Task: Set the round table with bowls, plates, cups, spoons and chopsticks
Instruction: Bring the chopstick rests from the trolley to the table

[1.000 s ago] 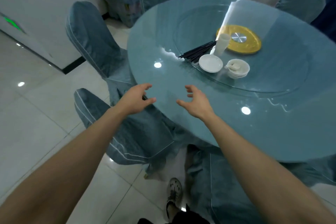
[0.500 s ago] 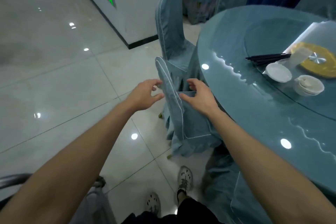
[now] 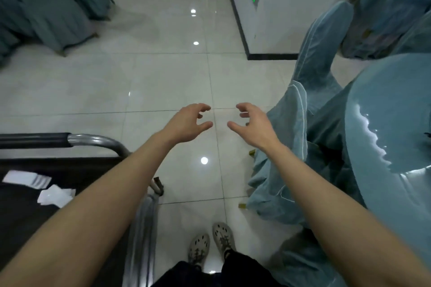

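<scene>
Both empty, loosely curled: left hand [image 3: 186,124], right hand [image 3: 254,124]; round table [image 3: 396,112] apart, rightward.

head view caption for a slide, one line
Empty left hand and right hand hover over tiled floor, between a cart and a covered chair.

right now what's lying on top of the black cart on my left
Two white paper-like pieces lie on the dark top of the cart, below its metal handle. The left forearm covers the top's right side, so anything there is hidden.
</scene>
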Demonstrator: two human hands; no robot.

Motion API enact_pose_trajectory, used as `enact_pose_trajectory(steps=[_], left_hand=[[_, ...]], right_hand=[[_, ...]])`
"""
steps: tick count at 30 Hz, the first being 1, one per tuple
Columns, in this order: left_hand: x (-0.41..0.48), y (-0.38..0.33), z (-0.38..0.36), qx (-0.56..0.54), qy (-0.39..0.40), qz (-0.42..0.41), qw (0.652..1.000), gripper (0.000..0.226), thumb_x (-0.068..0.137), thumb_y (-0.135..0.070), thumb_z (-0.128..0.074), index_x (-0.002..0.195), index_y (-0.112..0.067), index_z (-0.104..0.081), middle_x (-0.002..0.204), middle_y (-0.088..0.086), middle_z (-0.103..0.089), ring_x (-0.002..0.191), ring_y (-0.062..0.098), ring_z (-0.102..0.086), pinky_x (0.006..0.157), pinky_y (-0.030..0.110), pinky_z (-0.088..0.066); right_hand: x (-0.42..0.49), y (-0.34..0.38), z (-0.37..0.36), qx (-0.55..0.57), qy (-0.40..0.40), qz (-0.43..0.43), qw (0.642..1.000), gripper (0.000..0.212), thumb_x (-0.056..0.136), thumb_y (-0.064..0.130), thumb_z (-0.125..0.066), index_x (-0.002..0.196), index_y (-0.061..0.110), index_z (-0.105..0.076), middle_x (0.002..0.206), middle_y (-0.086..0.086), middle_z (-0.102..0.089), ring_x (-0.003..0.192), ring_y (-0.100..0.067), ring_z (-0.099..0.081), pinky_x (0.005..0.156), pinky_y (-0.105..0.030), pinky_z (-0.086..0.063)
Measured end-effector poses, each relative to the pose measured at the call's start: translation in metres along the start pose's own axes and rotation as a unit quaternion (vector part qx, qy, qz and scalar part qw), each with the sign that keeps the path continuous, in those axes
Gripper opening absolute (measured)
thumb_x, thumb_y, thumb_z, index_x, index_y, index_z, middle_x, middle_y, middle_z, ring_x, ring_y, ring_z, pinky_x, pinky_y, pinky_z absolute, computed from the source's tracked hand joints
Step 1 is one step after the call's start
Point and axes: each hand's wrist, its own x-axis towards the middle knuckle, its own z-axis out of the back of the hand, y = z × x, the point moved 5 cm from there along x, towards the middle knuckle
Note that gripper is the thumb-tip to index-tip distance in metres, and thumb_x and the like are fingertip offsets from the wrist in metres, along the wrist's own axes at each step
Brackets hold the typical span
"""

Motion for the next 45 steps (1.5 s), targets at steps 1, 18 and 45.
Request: enact_pose_trajectory(steps=[1,18,45], left_hand=[[-0.008,0.012,0.006,-0.003,-0.011,0.018,1.0,0.059,0.099,-0.044,-0.073,0.151,-0.024,-0.055,0.148,-0.006,-0.059,0.124,0.012,-0.063,0.107,0.043,-0.055],[-0.18,0.153,0.048,-0.051,-0.16,0.236,0.957,0.051,0.099,-0.04,-0.074,0.146,-0.025,-0.059,0.13,-0.006,-0.07,0.111,0.011,-0.068,0.102,0.038,-0.058],[-0.342,0.334,0.075,-0.048,-0.208,0.378,0.901,0.057,0.09,-0.01,-0.07,0.146,-0.021,-0.062,0.114,-0.009,-0.058,0.086,0.007,-0.062,0.094,0.034,-0.056]], right_hand=[[0.005,0.009,-0.012,0.0,0.018,0.013,1.0,0.065,0.091,0.042,-0.081,0.147,0.02,-0.056,0.144,0.002,-0.059,0.122,-0.01,-0.062,0.106,-0.039,-0.055],[0.002,0.13,-0.195,-0.02,0.236,0.193,0.952,0.064,0.088,0.047,-0.08,0.143,0.025,-0.057,0.138,0.007,-0.061,0.116,-0.007,-0.063,0.102,-0.041,-0.056],[-0.092,0.278,-0.387,-0.127,0.254,0.252,0.925,0.062,0.081,0.066,-0.078,0.126,0.024,-0.068,0.123,0.005,-0.067,0.108,-0.015,-0.067,0.093,-0.033,-0.059]])
